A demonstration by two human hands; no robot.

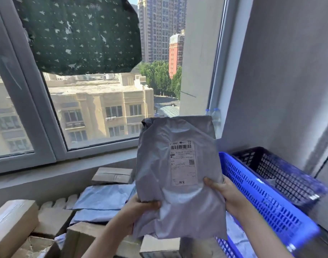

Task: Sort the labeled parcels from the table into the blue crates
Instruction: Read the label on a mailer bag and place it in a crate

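Both hands hold a grey mailer parcel (176,175) upright above the surface, label (182,162) facing the camera; the left hand (139,211) pinches its lower left edge, the right hand (222,192) its lower right; this looks like the label-reading step; next it needs carrying rightward and dropping into a blue crate (267,200) just beside it.

Visible are one grey parcel (176,175), two blue crates (267,200) (284,175), two hands (139,211) (229,194) and perhaps six cardboard boxes (113,175).
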